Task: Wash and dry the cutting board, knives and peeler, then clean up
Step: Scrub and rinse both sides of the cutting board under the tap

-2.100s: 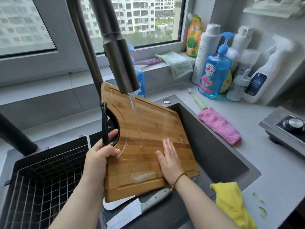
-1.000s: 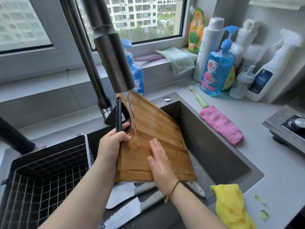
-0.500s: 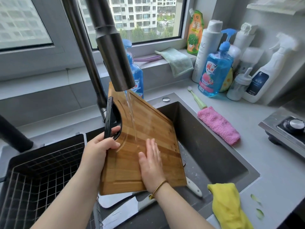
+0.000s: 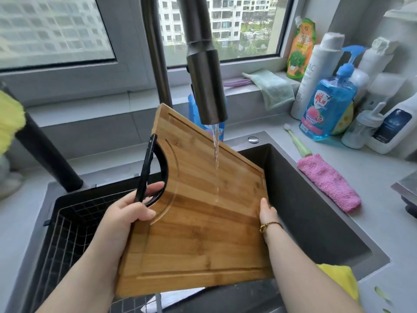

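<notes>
Rectangular bamboo cutting board (image 4: 203, 233) w/ black arc handle is being held tilted over the dark grey sink (image 4: 316, 222): far corner up, near edge low, face toward the cam. It is sitting right under the dark metal pull-down faucet (image 4: 206, 75). Thin water stream (image 4: 216, 159) is running from the spout & landing on the board face, approx mid-height, toward the right side.

Left grip (image 4: 126, 213) is clenching the black handle at the board's left edge, fingers curling through the cut-out, thumb lying on the wood. Right grip (image 4: 267, 213) is holding the board's right edge, thumb on the front; fingers are hiding behind the board. A thin bracelet is showing on that wrist.

Black wire basket (image 4: 67, 233) is sitting in the sink's left part, beside & partly under the board. A pale flat thing is peeking out below the board's near edge; can't tell what.

On the grey tabletop (image 4: 372, 222) right of the sink, a fluffy pink towel (image 4: 328, 182) is lying near the rim, w/ a pale green toothbrush (image 4: 299, 146) just behind it. A yellow cloth (image 4: 343, 281) is draping over the sink's near right corner. A blue pump soap bottle (image 4: 327, 109) is standing among white bottles in the back corner. A folded green cloth (image 4: 273, 89) is hanging over the windowsill (image 4: 135, 98).
</notes>
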